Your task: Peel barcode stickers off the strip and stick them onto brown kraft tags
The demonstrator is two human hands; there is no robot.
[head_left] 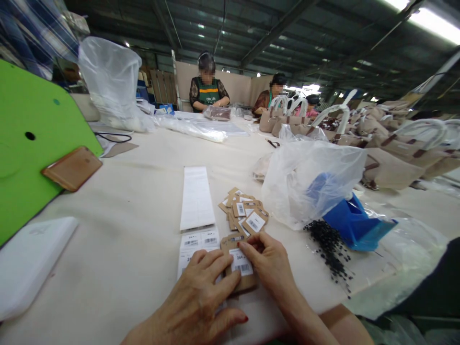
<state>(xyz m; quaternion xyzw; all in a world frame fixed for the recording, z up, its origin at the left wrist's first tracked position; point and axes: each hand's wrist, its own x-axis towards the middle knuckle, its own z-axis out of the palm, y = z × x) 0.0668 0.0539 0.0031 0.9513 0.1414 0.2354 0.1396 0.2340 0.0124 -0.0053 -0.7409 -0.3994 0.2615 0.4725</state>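
Note:
A brown cardboard tag (229,246) lies on the table before me, on top of what looks like a small stack. On its face sits a white barcode sticker (242,265). My right hand (271,261) has its fingers pinched at the sticker's upper right corner. Flat and spread, my left hand (204,297) rests with its fingertips on the tag's left side and the sticker's edge. Partly beneath that hand is a printed sticker sheet (190,244), its blank white strip (196,199) stretching away from me. Several stickered brown tags (247,211) form a loose pile beyond my right hand.
Black tag strings (328,251) lie beside a blue plastic holder (355,220) and a clear plastic bag (309,172). Beige handbags (395,158) crowd the right. A phone (74,167) leans on a green board (28,143) at left. Co-workers (208,88) sit across the table.

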